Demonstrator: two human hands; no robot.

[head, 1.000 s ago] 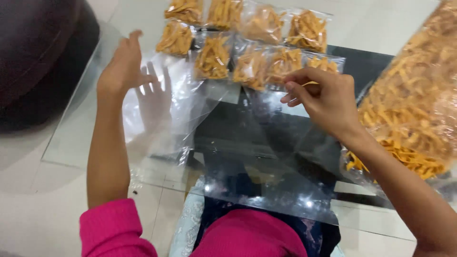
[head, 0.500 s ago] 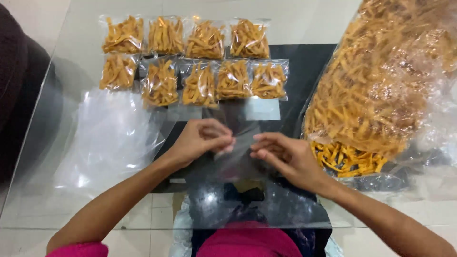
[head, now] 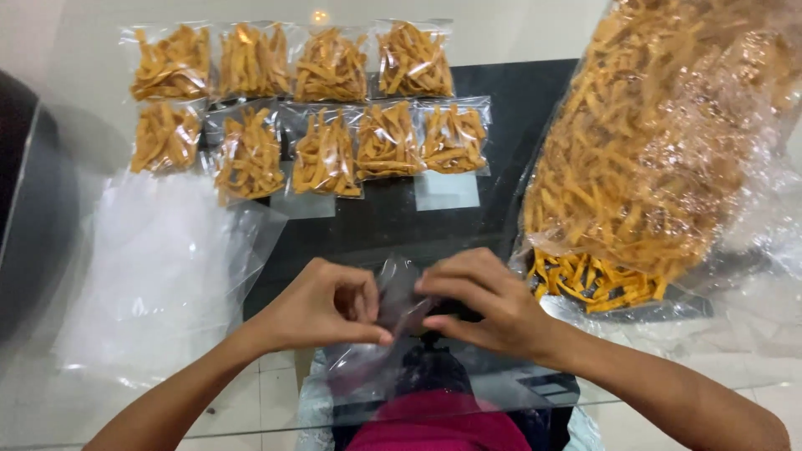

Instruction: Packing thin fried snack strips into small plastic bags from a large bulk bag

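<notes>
Small pouch (head: 393, 309) between left hand (head: 322, 305) and right hand (head: 480, 301): clear, colourless, white glare streaks. Packed pouches (head: 326, 100) at 12 o'clock: clear film, orange-yellow strips inside. Big bag (head: 652, 142) at 2 o'clock: clear, crinkled, same orange-yellow. Flat bag stack (head: 159, 276) at 9 o'clock: milky-clear. Table (head: 518, 108): glass, black beneath. Garment (head: 439, 422) at 6 o'clock: pink.

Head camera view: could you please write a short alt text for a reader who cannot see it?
Two hands, left hand and right hand, pinch a small empty clear plastic bag between them above a glass table. Behind lie nine small filled packets of orange snack sticks, a stack of empty bags at left, and a large bag of snack sticks at right.
</notes>
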